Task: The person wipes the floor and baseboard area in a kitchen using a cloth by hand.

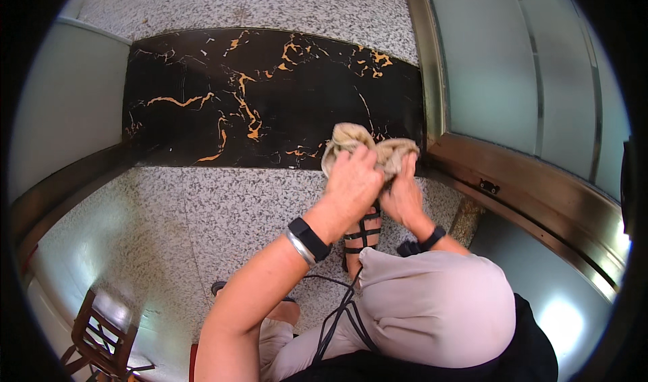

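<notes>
A crumpled beige cloth (349, 135) is bunched up over the near right part of a black marble threshold slab (304, 98) with gold and white veins. My left hand (354, 179) grips the cloth from above, fingers curled into it. Close beside it, my right hand (402, 192) holds the cloth's right portion, its fingers pointing away from me. Both wrists wear black bands, and a silver bangle circles the left one. Just below the hands is my foot in a black strappy sandal (363, 235).
Speckled terrazzo floor (243, 205) lies on both sides of the slab. A frosted glass door with a metal frame (435, 78) stands at the right, and another frosted panel (76, 98) at the left. A brown wooden chair (104, 336) is at the lower left. Black cords (336, 313) hang over my lap.
</notes>
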Demonstrator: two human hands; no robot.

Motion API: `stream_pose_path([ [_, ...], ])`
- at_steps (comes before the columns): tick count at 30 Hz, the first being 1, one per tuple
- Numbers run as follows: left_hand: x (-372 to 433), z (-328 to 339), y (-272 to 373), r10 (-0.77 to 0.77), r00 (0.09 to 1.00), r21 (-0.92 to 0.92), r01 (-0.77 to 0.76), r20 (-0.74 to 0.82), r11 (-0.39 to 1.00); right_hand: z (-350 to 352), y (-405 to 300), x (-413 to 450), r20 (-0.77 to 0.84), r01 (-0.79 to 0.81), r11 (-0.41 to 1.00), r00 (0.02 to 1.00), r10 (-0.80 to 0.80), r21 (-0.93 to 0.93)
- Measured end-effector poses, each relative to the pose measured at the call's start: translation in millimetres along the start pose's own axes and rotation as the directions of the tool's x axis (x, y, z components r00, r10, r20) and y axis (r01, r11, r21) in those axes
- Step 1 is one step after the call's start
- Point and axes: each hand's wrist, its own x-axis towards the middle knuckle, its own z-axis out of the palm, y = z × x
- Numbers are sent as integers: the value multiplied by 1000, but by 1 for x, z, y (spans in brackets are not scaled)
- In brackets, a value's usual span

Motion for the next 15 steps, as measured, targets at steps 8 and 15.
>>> stream_pose_path([
  [8, 13, -6, -17, -137, 982, -75, 128, -130, 989, -11, -9, 58, -223, 315, 945, 918, -327, -87],
  [15, -5, -50, -57, -252, 958, 78, 264, -136, 961, -28, -70, 91, -128, 468, 867, 862, -490, -170],
])
